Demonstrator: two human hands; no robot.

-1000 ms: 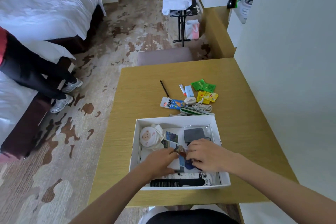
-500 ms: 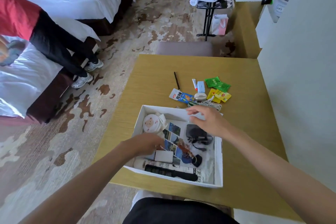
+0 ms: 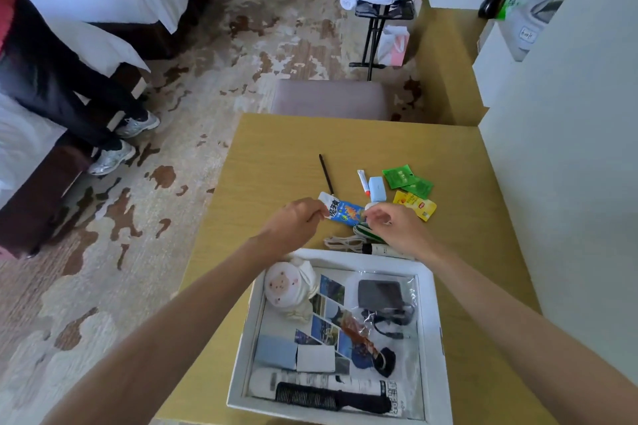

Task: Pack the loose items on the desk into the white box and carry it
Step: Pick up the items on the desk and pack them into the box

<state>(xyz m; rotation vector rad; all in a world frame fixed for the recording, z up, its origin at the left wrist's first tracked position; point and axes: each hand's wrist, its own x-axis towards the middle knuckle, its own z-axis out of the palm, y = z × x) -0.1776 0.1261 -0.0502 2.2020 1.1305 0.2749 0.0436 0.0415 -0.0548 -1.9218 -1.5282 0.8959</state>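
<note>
The box (image 3: 429,321), near on the surface (image 3: 466,162), was part-filled. Beyond it the left hand (image 3: 297,222) pinched a packet (image 3: 345,213); whether the right hand (image 3: 397,226), fingers curled, held anything was unclear. Sachets (image 3: 407,180), pen (image 3: 326,174) and cable (image 3: 345,243) remained.

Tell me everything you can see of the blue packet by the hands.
The packet is a flat pouch, glossy like plastic, blue with orange print and a white end bearing dark characters. It lies slantwise on the desk beyond the box. The left hand pinches its white end; the right hand is beside the other.
</note>
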